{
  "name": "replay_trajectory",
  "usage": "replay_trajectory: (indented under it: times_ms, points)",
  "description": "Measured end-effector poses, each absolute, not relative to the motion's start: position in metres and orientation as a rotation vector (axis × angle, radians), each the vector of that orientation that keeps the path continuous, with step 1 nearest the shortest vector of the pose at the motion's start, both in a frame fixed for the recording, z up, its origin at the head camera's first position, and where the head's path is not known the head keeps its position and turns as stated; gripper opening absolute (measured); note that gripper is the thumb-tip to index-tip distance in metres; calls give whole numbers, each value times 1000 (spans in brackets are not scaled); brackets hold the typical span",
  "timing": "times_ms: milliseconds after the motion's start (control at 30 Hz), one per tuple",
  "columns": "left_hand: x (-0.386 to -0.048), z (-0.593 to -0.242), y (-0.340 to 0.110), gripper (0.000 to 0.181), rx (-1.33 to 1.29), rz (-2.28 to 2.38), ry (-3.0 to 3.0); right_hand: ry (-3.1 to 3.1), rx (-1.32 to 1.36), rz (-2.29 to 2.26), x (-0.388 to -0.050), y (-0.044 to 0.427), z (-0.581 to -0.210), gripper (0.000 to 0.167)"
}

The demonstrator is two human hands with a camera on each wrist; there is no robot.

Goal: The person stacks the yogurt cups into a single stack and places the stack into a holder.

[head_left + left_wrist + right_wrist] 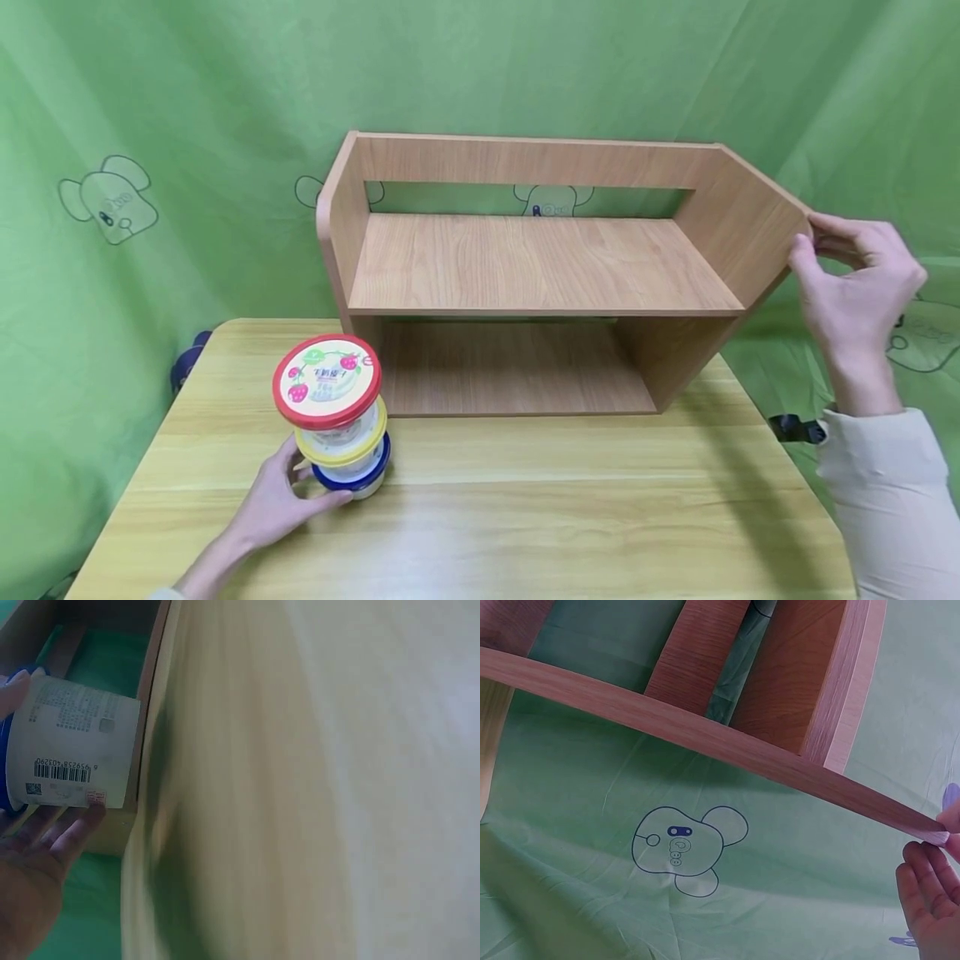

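Observation:
Three round tubs are stacked at the left of the table, one with a red lid (pixel 327 381) printed with strawberries on top, one with a yellow lid (pixel 341 446) in the middle, one with a blue lid (pixel 352 475) at the bottom. My left hand (pixel 273 504) grips the blue-lidded tub (pixel 75 742), thumb and fingers around its sides. Whether that tub touches the table cannot be told. At the right, my right hand (pixel 862 279) pinches the front corner of the side panel of a two-tier wooden shelf (pixel 547 262). That panel's edge (pixel 705 739) crosses the right wrist view.
The shelf stands at the back of the wooden table (pixel 570 508), just right of the tubs. Behind hangs a green curtain (pixel 187 75) with cartoon outlines. A dark object (pixel 797 428) lies by the table's right edge, and another dark object (pixel 187 360) shows beyond its left edge.

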State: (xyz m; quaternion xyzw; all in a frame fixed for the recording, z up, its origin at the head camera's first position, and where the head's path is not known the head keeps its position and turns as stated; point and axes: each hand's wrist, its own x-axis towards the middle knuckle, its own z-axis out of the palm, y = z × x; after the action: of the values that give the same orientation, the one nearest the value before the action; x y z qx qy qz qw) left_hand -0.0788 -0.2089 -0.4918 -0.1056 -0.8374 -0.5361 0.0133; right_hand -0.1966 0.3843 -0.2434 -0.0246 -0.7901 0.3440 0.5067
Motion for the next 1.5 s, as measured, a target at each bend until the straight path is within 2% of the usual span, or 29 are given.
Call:
replay_trajectory:
  times_ms: [333, 1500]
  points:
    - [-78, -475, -202, 81, -356, -1642, -2604, -1901, -51, 844, -193, 373, -238, 26]
    - [-84, -418, -163, 84, -410, -1635, -2566, -1899, -25, 821, -203, 394, -248, 24]
